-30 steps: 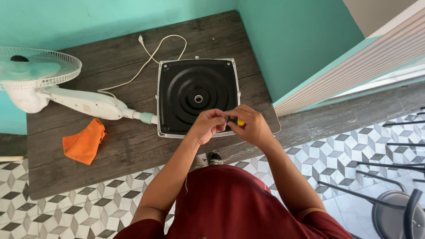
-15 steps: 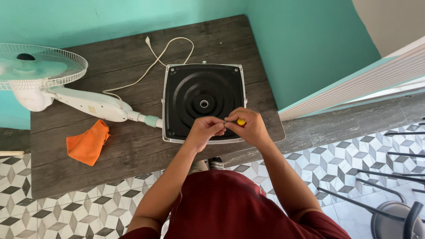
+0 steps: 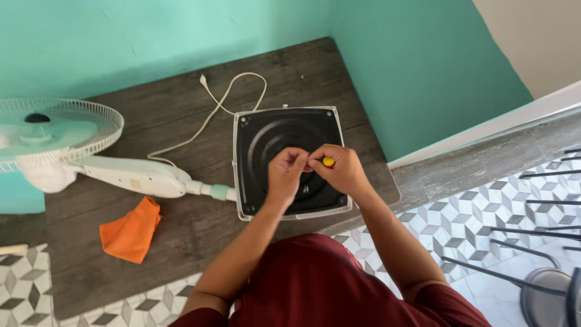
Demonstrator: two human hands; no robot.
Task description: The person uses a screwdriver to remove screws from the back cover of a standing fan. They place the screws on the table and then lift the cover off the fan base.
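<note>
Over the upturned black fan base point(image 3: 284, 136), lying flat on the desk point(image 3: 181, 224), the right hand point(image 3: 340, 169) grips a yellow-handled tool point(image 3: 328, 161) while the left hand point(image 3: 285, 172) pinches at its tip, the toppled fan point(image 3: 60, 145) and orange cloth point(image 3: 130, 230) lying beyond.

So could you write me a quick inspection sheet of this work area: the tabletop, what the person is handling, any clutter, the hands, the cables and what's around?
Surface: dark wood-grain table.
Job's things: square black fan base, underside up; small yellow-tipped tool in the right hand.
Clutter: orange cloth.
Grippers: left hand and right hand meet, fingers pinched, over the base.
Cables: white cord with plug, lying loose behind the base.
Surroundings: white fan lying on its side, turquoise wall, patterned tile floor, metal stool.
</note>
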